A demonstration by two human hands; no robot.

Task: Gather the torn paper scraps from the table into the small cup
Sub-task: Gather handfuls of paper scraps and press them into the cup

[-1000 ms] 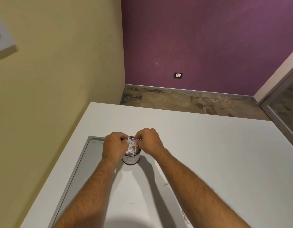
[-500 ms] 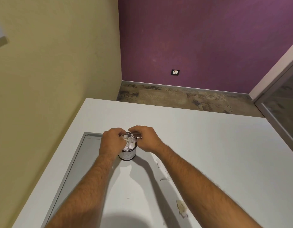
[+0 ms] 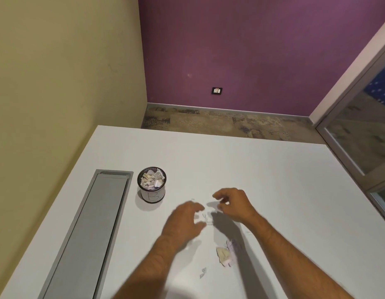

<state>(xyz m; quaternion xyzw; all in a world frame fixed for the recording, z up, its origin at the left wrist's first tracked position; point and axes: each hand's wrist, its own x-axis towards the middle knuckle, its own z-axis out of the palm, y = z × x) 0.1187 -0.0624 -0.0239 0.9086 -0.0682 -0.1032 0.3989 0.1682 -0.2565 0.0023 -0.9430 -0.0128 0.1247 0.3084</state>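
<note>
Office or meeting room. Indicators: a large white table [image 3: 252,169] with a recessed grey cable-access hatch [image 3: 94,223] along its left edge; patterned carpet floor [image 3: 219,123]; a wall socket [image 3: 216,90] low on the purple wall [image 3: 241,50]; a framed glass partition [image 3: 360,134] at right.

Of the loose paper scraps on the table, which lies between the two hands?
The small white scrap, lying between the left hand and right hand. The beige-and-lilac scrap and grey sliver lie nearer the camera.
</note>
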